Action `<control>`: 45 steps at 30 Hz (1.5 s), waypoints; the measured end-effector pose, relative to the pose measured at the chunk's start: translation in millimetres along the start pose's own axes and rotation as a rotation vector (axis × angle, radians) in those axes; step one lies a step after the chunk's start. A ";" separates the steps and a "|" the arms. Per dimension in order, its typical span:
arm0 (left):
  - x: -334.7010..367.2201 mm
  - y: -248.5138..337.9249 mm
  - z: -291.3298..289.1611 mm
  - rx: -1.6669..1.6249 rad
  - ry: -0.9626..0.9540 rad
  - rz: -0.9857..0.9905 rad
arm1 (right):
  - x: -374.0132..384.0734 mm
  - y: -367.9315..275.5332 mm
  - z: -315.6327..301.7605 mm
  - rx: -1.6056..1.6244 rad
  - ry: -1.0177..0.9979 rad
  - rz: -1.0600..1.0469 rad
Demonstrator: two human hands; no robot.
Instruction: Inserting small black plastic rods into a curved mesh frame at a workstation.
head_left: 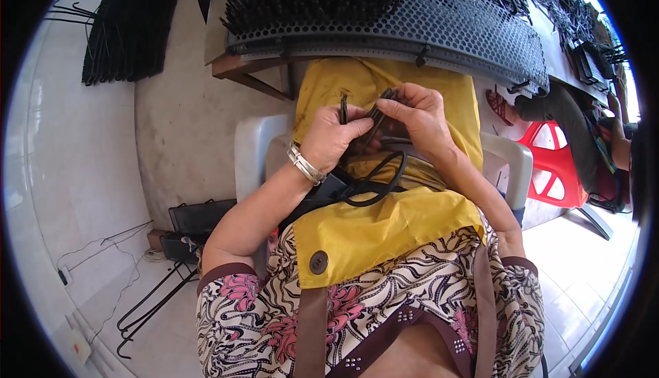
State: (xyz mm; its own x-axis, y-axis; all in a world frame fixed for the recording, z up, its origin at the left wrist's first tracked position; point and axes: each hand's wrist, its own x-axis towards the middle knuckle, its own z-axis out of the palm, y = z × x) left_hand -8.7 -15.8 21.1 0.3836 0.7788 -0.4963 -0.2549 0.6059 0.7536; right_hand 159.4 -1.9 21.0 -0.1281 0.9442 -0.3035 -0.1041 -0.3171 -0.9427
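Note:
My left hand [328,139] is closed over my lap around a slim black piece [344,109] whose end sticks up past the thumb. Its thumb also meets another dark, narrow strip [377,113]. From the other side, the fingertips of my right hand [420,114] pinch the upper end of that strip. What kind of parts these are, I cannot make out. A black loop, like a cord or bent rod [376,178], lies below my hands on the yellow apron [405,220]. The palms hide the rest of the black pieces.
Ahead stands a bench with a perforated metal tray [453,25], where many thin black rods [309,1] stand packed. Hooked black rods [127,42] hang at the left wall. On the right, a person sits beside a red plastic stool [549,165]. Long hooked rods [154,302] lie lower left.

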 end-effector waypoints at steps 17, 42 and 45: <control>10.7 -8.5 -19.4 -0.338 0.185 -0.017 | 27.8 -48.3 -33.5 0.287 0.182 -0.170; 10.9 -7.6 -21.9 -0.443 -0.046 -0.175 | 93.9 -87.2 -3.2 -0.937 0.202 -0.937; 10.1 -7.4 -23.5 -0.438 -0.041 -0.173 | 86.9 -94.6 2.2 -0.906 0.173 -0.929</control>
State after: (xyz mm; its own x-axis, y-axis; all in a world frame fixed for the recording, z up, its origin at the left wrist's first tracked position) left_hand -23.8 -8.6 0.4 0.4860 0.6587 -0.5744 -0.5316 0.7444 0.4040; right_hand 156.0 109.9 84.0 -0.2337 0.7974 0.5564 0.6206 0.5628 -0.5460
